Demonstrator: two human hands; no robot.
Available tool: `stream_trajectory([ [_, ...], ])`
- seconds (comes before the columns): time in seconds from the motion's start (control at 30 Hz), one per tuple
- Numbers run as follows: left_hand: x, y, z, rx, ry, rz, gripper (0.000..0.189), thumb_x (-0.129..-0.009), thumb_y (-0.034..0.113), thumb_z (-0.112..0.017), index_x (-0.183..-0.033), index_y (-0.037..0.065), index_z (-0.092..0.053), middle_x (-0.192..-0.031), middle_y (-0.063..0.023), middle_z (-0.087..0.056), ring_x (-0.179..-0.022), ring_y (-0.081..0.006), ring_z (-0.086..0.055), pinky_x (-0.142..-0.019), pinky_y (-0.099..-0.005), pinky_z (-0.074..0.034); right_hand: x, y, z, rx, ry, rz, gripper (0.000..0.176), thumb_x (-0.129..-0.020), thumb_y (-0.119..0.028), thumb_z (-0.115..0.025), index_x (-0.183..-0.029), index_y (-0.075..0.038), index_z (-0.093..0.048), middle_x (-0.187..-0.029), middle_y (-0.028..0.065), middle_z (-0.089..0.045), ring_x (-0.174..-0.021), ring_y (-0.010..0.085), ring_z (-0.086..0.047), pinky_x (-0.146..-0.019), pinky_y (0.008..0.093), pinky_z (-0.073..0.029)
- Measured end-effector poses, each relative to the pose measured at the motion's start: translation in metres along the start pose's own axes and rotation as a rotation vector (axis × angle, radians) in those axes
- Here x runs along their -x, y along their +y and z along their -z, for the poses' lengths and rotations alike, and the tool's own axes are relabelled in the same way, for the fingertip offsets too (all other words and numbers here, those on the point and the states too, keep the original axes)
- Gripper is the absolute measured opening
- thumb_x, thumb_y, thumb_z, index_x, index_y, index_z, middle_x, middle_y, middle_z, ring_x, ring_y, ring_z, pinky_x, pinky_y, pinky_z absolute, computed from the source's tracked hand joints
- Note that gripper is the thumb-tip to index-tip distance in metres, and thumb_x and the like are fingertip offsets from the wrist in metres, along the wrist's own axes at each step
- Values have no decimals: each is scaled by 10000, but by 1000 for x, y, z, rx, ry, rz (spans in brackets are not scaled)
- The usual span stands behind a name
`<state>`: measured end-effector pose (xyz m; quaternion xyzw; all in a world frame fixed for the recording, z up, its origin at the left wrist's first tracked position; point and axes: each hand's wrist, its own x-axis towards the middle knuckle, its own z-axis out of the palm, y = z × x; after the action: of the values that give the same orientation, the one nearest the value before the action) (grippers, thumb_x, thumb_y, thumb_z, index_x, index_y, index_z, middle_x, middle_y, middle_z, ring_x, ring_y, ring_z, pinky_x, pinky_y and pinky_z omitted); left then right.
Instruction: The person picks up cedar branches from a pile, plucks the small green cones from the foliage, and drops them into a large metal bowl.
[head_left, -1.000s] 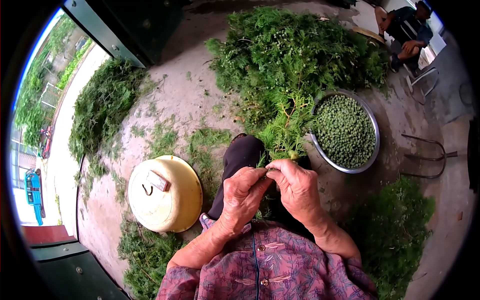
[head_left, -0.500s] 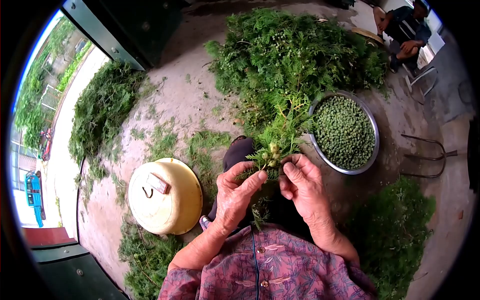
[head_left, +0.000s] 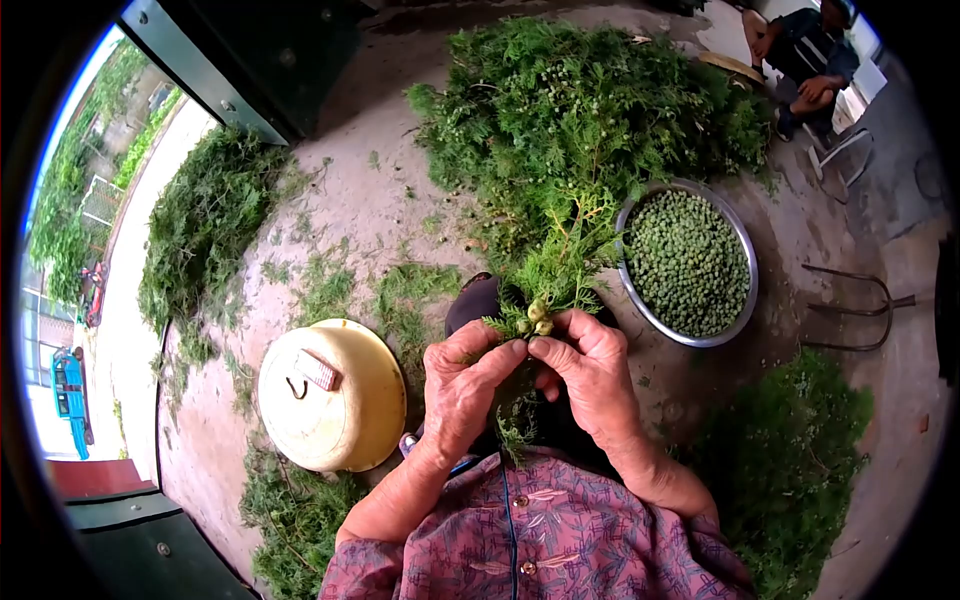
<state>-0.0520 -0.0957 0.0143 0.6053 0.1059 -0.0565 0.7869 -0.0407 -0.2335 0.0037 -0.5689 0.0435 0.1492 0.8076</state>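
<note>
A leafy green sprig [head_left: 565, 265] with a few round green cones [head_left: 538, 312] at its lower end is held in front of my chest. My left hand [head_left: 465, 385] pinches the sprig's base between thumb and index finger. Thumb tip close against the other thumb, my right hand [head_left: 590, 380] is closed at the cones, its fingers partly hidden behind them. Right of the sprig stands a metal basin [head_left: 742, 325] filled with small green cones [head_left: 690, 260]. A small loose sprig [head_left: 517, 430] hangs below my hands.
A large pile of branches [head_left: 590, 110] lies ahead, others at left [head_left: 205, 220] and lower right [head_left: 790, 460]. An upturned yellow tub [head_left: 325, 395] is at my left. A seated person [head_left: 810, 65] is at the upper right, near a metal rod frame [head_left: 860, 310].
My right hand has moved left and in to the cones, so both thumbs now nearly meet. The cones sit slightly lower, between my fingertips.
</note>
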Motion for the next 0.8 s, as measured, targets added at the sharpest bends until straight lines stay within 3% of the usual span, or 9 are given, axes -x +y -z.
stream_trajectory([
  [0.17,-1,3,3,372,-79,196,64,-822,27,-568,-811,-23,-605,-731,-53,-615,-613,-107,-563,-571,-236,-464,-2,6,10,-345,-157,-105,174,-853,-82,-581,-1008,-9,-552,-819,38,-581,-555,117,-552,-452,238,-448],
  [0.27,-2,-6,6,353,-107,174,70,-824,36,-577,-836,-20,-616,-749,-53,-625,-625,-97,-561,-583,-236,-466,-1,6,13,-428,-182,-132,219,-857,-77,-572,-1056,5,-527,-831,54,-570,-619,131,-575,-485,249,-461],
  [0.43,3,-4,2,19,11,37,75,-818,56,-613,-848,-5,-644,-735,7,-612,-634,-33,-494,-564,-189,-409,-1,-1,14,-482,-170,-134,247,-854,-135,-600,-1045,-13,-501,-811,34,-550,-681,117,-564,-498,228,-431],
  [0.6,5,1,1,-201,-4,-71,89,-817,79,-637,-830,-8,-652,-692,35,-581,-634,-17,-459,-551,-178,-381,0,-4,3,-287,-15,-141,173,-835,-158,-633,-936,-35,-565,-740,3,-551,-509,72,-500,-400,185,-359],
  [0.8,5,4,-4,208,-1,150,74,-809,70,-642,-774,5,-640,-671,38,-561,-591,-31,-454,-532,-182,-363,-1,5,11,-542,-127,-195,169,-854,-112,-592,-992,-19,-564,-774,50,-577,-539,129,-522,-431,246,-408],
])
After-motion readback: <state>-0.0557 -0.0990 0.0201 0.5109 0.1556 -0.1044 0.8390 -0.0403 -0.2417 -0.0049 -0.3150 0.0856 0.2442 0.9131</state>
